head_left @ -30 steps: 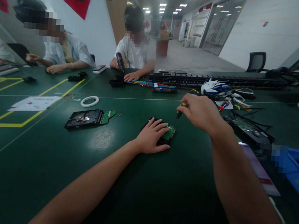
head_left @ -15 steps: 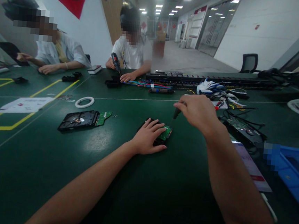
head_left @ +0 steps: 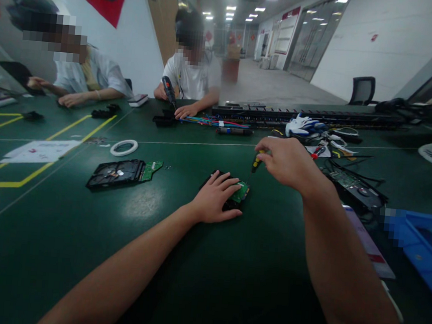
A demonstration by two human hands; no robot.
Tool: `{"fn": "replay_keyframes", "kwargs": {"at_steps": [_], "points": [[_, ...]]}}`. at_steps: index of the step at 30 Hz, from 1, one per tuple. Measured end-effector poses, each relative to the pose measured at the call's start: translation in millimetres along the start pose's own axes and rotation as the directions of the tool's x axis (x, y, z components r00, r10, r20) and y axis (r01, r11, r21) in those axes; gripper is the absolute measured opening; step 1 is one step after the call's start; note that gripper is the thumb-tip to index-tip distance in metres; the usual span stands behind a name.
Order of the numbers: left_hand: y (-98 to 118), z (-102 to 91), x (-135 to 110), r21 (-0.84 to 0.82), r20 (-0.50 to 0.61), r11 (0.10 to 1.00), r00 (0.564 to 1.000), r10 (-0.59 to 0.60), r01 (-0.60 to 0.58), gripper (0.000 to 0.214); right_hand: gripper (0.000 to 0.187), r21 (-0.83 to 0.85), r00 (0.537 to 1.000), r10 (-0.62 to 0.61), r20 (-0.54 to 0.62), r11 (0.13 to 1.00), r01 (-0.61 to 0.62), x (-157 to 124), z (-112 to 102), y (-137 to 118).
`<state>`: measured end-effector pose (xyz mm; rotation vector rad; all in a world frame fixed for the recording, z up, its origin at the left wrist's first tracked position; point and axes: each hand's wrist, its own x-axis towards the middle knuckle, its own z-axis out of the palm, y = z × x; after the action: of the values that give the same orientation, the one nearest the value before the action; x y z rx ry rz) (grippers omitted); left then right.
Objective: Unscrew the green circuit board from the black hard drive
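Note:
Flat on a hard drive (head_left: 235, 204) lies my left hand (head_left: 215, 197), fingers spread, pressing it to the green table. Part of the drive's green circuit board (head_left: 241, 192) shows past the fingers; the rest is hidden under the palm. My right hand (head_left: 286, 163) is closed around a screwdriver (head_left: 256, 162) with a yellow and black handle. Its thin shaft points down at the right end of the board; whether the tip touches a screw is too small to tell. Left of my hands rests another hard drive (head_left: 116, 173) with a green board sticking out and tiny screws beside it.
A white tape ring (head_left: 124, 148) and paper sheets (head_left: 39, 150) lie to the left. At right are a cabled circuit board (head_left: 355, 184), a tablet-like panel (head_left: 371, 243) and a blue bin (head_left: 423, 251). Gloves (head_left: 304, 125) lie farther back. Across the table, a person (head_left: 188, 74) holds a power driver.
My right hand has turned slightly and the screwdriver handle now shows its yellow part. The left hand stays on the hard drive. The whole view has shifted a little.

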<state>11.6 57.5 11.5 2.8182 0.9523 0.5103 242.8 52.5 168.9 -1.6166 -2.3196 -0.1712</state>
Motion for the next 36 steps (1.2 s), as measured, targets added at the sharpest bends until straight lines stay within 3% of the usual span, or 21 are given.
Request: {"fn": "replay_keyframes", "kwargs": {"at_steps": [9, 16, 22, 27, 36], "points": [[1, -1.3, 0, 0.008, 0.001, 1.000, 1.000, 0.005, -0.005, 0.084, 0.034, -0.173, 0.987, 0.158, -0.040, 0.971, -0.163, -1, -2, -5], [0, -0.1, 0, 0.000, -0.003, 1.000, 1.000, 0.006, -0.006, 0.084, 0.019, -0.134, 0.998, 0.069, -0.013, 0.988, -0.070, 1, -1, -1], [-1, 0.6, 0, 0.014, 0.000, 1.000, 1.000, 0.008, -0.008, 0.085, 0.026, -0.034, 0.999, -0.029, -0.015, 0.999, 0.028, 1, 3, 5], [0, 0.9, 0, 0.018, -0.001, 1.000, 1.000, 0.011, -0.011, 0.086, 0.019, -0.121, 0.999, 0.017, -0.026, 0.992, -0.021, 3, 7, 1], [-1, 1.3, 0, 0.024, 0.002, 1.000, 1.000, 0.014, -0.014, 0.086, 0.033, -0.184, 0.993, 0.111, -0.048, 0.976, -0.118, 2, 4, -4]]}}
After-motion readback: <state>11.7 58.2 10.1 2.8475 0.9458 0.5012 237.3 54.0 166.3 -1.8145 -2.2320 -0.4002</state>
